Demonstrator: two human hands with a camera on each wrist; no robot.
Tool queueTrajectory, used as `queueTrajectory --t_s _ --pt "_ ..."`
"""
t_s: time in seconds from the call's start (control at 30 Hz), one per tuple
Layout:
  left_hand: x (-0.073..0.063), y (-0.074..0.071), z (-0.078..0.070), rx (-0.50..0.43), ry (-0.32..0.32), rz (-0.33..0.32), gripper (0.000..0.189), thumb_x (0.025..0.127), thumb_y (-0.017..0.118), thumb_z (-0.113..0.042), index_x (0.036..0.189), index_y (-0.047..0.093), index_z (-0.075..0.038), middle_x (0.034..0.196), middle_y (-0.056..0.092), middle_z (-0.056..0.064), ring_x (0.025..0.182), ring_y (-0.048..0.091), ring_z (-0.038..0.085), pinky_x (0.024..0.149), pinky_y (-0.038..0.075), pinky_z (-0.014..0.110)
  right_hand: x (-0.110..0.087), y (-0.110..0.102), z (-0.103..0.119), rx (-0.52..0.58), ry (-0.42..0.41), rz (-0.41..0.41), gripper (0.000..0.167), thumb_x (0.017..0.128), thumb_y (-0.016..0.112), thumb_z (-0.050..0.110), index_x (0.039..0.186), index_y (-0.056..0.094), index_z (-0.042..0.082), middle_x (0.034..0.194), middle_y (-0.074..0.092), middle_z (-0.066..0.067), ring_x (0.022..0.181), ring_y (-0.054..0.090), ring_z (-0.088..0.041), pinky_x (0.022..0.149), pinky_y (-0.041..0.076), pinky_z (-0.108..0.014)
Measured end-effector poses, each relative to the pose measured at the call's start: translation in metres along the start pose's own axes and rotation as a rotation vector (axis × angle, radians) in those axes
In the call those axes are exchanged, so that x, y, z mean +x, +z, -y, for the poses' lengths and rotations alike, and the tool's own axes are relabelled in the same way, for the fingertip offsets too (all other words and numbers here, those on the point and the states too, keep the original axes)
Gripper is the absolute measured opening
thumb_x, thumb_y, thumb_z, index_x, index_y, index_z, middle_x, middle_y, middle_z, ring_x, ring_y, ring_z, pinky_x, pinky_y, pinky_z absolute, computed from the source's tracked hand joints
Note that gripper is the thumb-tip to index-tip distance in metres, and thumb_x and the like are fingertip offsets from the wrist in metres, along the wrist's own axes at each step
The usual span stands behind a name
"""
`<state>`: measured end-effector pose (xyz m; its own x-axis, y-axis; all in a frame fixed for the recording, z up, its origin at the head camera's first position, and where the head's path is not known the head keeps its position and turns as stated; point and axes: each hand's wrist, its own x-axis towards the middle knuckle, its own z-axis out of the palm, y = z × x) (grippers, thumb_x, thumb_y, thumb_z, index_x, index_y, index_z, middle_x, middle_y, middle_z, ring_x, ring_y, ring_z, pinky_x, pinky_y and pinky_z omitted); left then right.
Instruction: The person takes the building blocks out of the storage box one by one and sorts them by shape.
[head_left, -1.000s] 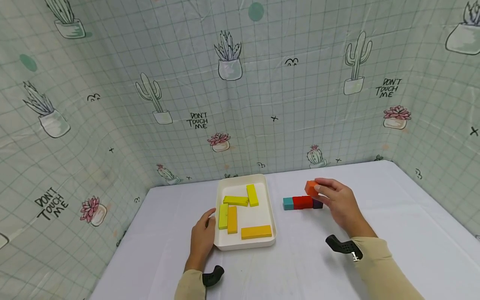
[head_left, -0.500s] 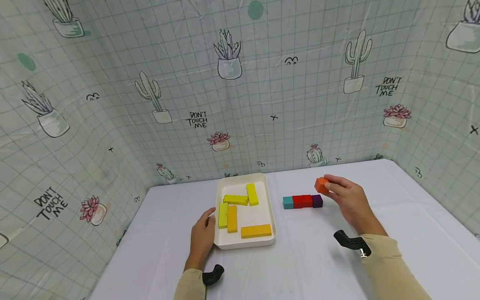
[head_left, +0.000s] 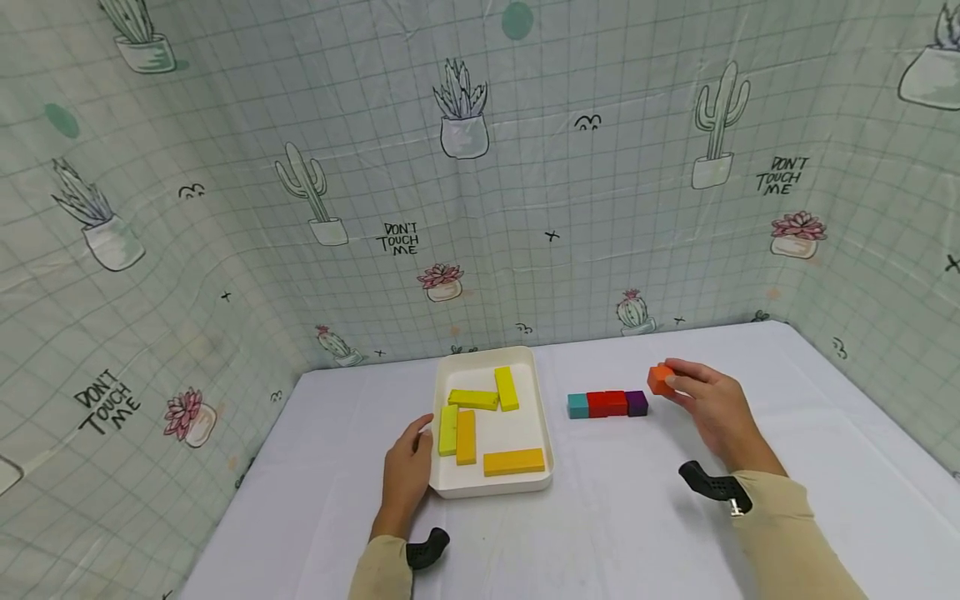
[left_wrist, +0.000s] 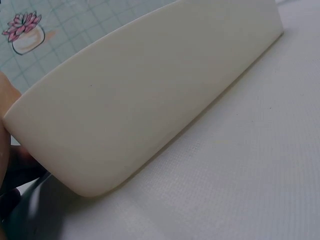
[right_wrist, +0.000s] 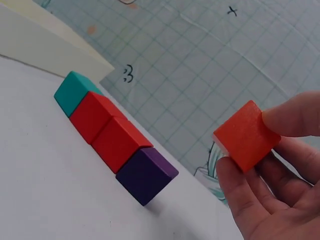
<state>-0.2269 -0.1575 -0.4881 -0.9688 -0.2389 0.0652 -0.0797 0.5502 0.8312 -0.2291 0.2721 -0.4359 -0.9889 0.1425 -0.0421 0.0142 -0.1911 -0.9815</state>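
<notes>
Leftmost, the left hand (head_left: 407, 471) rests with relaxed fingers against the side of a white tray (head_left: 517, 429), touching its wall without clasping it. Inside the tray, a lime block (head_left: 447, 431) lies lengthwise just beside an amber block (head_left: 466, 437); beyond them, a yellow block (head_left: 473, 401) lies crosswise, its right end by a second yellow block (head_left: 507, 389), and a second amber block (head_left: 513, 462) lies crosswise near the close edge. Right of the tray, on the white table (head_left: 592, 508), a row runs teal cube (head_left: 577, 407), two red cubes (right_wrist: 95, 117), purple cube (right_wrist: 142, 177), each touching the next. Past its right end, the right hand (head_left: 718, 410) pinches an orange cube (right_wrist: 246, 136) between thumb and fingers, held clear of the tabletop.
</notes>
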Motion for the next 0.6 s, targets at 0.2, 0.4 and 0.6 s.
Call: queueTrajectory --t_s 0.2,0.4,0.6 --pt "0.000 0.000 -0.001 0.005 0.001 0.002 0.040 0.106 0.045 -0.028 0.144 0.057 -0.021 0.137 0.061 0.009 0.124 0.055 0.028 0.106 0.042 0.053 0.002 -0.006 -0.009 -0.083 0.053 -0.010 0.061 0.100 0.063 0.021 0.149 0.040 -0.005 0.139 0.048 -0.010 0.112 0.056 -0.010 0.096 0.049 -0.023" --pt "0.000 0.000 -0.002 0.004 -0.005 0.005 0.040 0.107 0.045 -0.028 0.144 0.056 -0.021 0.138 0.060 0.010 0.125 0.054 0.029 0.107 0.041 0.054 0.005 -0.010 -0.019 -0.121 0.053 0.007 0.058 0.100 0.063 0.018 0.147 0.042 -0.007 0.129 0.053 -0.007 0.103 0.062 -0.005 0.093 0.051 -0.021" --pt "-0.001 0.000 -0.002 0.005 -0.010 0.004 0.040 0.106 0.045 -0.028 0.144 0.056 -0.021 0.139 0.059 0.010 0.127 0.053 0.030 0.107 0.040 0.055 0.008 -0.009 -0.026 -0.265 0.072 0.005 0.053 0.101 0.060 0.022 0.146 0.046 -0.003 0.145 0.044 -0.019 0.109 0.056 -0.011 0.091 0.051 -0.019"
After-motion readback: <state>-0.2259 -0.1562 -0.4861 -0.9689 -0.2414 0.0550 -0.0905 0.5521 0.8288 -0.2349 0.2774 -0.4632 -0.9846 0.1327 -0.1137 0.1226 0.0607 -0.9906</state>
